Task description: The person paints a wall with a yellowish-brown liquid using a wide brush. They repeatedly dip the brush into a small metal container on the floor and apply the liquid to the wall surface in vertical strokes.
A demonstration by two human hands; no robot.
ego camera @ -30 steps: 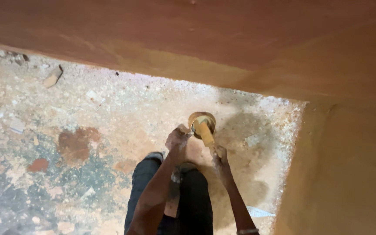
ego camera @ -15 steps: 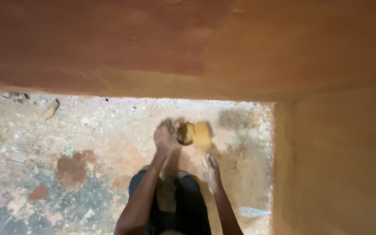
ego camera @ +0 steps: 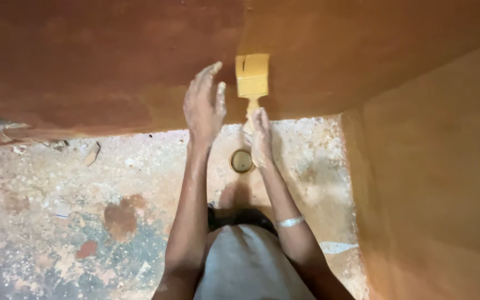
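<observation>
Two hands are up at the wooden panel point(ego camera: 112, 61) on the far side: my right hand point(ego camera: 260, 138) is wrapped tight round the handle of the flat brush point(ego camera: 252, 80), whose yellow-coated bristles point up and lie against the panel's face. My left hand point(ego camera: 203, 104) hovers just left of the brush, fingers spread and slack, holding nothing, with pale smears on the fingertips. Below, on the speckled floor point(ego camera: 56, 194), the small round tin point(ego camera: 241, 161) sits just beside my right wrist, its mouth facing up. A second panel point(ego camera: 434, 166) rises on the right. To do this stroke well, I judge I should keep the bristles flat against the wood, press evenly, and draw along the grain in long overlapping passes, feathering the edge where the lighter coated patch meets the darker area to the left.
</observation>
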